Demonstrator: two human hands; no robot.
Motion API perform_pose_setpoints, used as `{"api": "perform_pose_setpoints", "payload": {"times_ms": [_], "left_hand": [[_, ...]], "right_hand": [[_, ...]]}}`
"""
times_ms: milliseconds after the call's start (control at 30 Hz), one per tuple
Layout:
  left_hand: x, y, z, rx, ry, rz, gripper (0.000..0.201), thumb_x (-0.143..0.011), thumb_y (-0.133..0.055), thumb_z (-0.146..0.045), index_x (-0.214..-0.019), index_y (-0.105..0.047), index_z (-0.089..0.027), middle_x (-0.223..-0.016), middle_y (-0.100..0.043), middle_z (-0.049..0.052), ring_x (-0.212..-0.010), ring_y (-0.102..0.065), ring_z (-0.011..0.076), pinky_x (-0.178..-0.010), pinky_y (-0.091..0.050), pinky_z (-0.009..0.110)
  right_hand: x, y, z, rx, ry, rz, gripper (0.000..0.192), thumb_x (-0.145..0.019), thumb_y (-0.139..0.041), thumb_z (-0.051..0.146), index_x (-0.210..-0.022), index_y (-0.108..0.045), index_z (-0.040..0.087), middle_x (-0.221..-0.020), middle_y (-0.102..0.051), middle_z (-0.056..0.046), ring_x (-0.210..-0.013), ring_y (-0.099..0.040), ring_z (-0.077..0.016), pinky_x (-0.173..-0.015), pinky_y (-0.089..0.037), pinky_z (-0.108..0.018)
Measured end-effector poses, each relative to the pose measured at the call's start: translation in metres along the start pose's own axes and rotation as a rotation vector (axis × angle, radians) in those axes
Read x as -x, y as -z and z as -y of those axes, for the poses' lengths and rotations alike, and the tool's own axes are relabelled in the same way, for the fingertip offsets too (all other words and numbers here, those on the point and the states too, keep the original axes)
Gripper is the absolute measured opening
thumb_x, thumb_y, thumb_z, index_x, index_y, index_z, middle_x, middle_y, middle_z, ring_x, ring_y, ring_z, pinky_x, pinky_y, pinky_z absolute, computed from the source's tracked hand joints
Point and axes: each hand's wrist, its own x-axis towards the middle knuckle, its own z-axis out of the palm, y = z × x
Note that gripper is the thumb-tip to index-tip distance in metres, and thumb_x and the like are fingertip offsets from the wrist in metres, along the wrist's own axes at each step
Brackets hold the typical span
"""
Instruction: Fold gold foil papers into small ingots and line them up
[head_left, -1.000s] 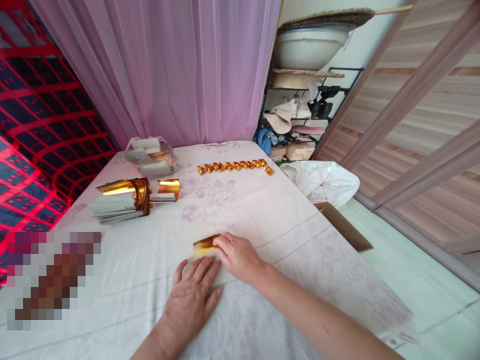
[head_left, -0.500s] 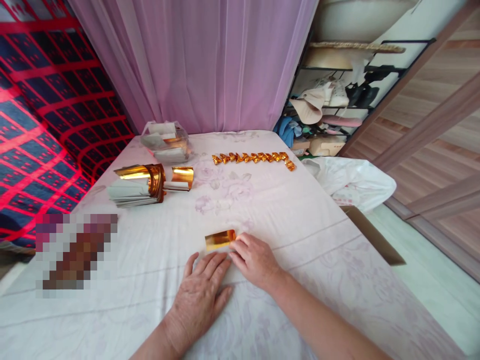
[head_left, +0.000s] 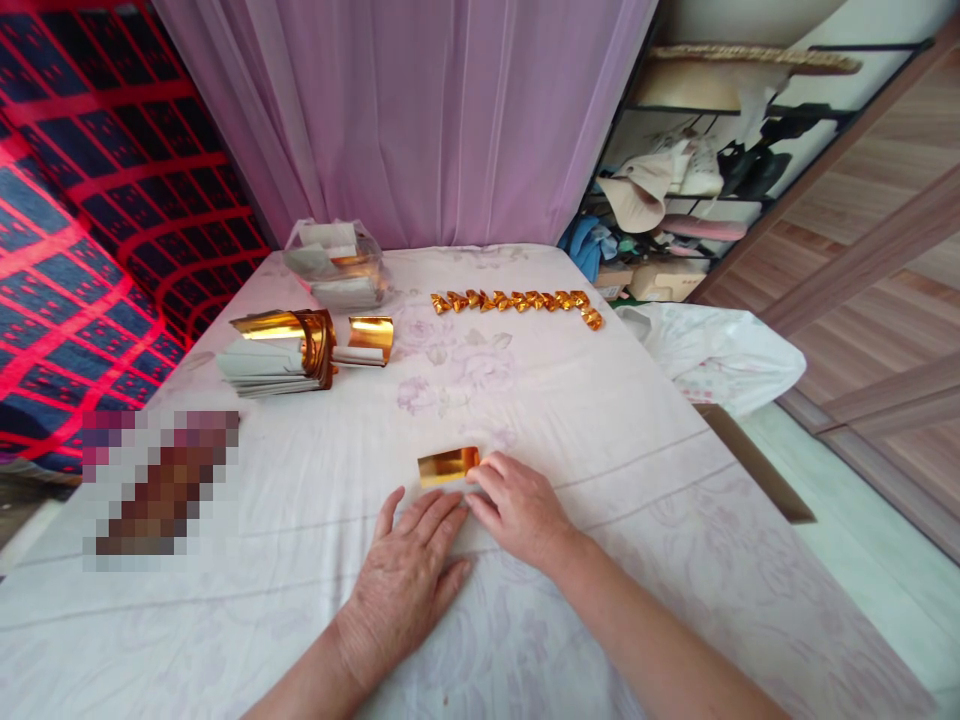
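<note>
A small sheet of gold foil paper (head_left: 448,466) lies on the white flowered cloth (head_left: 570,420) just beyond my fingers. My right hand (head_left: 523,506) rests on the cloth, its fingertips touching the sheet's right edge. Flat on the cloth below the sheet lies my left hand (head_left: 409,577), fingers spread, with its fingertips close to the sheet's near edge. A row of folded gold pieces (head_left: 517,301) runs across the far side. At the left stands a stack of gold and white sheets (head_left: 281,350).
A clear plastic bag of more sheets (head_left: 335,265) sits at the back left by the purple curtain (head_left: 420,110). A white plastic bag (head_left: 712,350) and a cardboard flap (head_left: 754,460) hang off the right edge. A cluttered shelf (head_left: 675,200) stands behind.
The view has shifted, so everything sits a little further right and higher in the picture. My hands stay by the gold sheet, with the right fingertips still at its right edge.
</note>
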Motion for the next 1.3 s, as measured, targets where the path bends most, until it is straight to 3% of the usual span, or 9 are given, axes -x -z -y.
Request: {"api": "perform_pose_setpoints", "payload": {"times_ms": [533,767,1100,1300], "left_hand": [[0.003,0.008,0.009,0.059,0.015,-0.005,0.031,-0.096,-0.048,-0.035,-0.116,-0.067,-0.021,-0.117,-0.071,0.008,-0.113,-0.062,0.0257,-0.117,-0.017,0.055],[0.002,0.014,0.013,0.042,0.04,-0.058,0.026,-0.097,-0.049,-0.033,-0.106,-0.07,-0.023,-0.106,-0.075,0.003,-0.107,-0.066,0.023,-0.115,-0.022,0.051],[0.003,0.02,0.019,0.067,0.131,-0.092,0.026,-0.097,-0.048,-0.033,-0.093,-0.074,-0.027,-0.095,-0.076,0.0,-0.103,-0.066,0.024,-0.112,-0.024,0.053],[0.003,0.024,0.021,0.073,0.119,-0.09,0.024,-0.096,-0.05,-0.031,-0.087,-0.072,-0.028,-0.096,-0.077,-0.005,-0.101,-0.067,0.025,-0.108,-0.026,0.054]], "right_hand": [[0.0,0.0,0.0,0.002,-0.009,-0.005,0.008,-0.088,-0.062,0.023,-0.095,-0.061,0.023,-0.094,-0.063,-0.004,-0.088,-0.061,-0.0187,-0.075,-0.046,-0.03],[0.0,-0.001,-0.001,0.009,-0.006,-0.006,0.01,-0.087,-0.064,0.023,-0.097,-0.062,0.022,-0.094,-0.063,-0.003,-0.088,-0.061,-0.0189,-0.075,-0.046,-0.03],[0.0,-0.001,-0.003,0.001,-0.002,-0.012,0.008,-0.088,-0.063,0.024,-0.096,-0.062,0.023,-0.094,-0.063,-0.003,-0.088,-0.06,-0.0183,-0.076,-0.046,-0.029],[0.0,0.0,-0.003,0.005,-0.01,-0.006,0.008,-0.088,-0.063,0.024,-0.096,-0.062,0.022,-0.094,-0.063,-0.003,-0.089,-0.06,-0.0183,-0.076,-0.045,-0.029]]}}
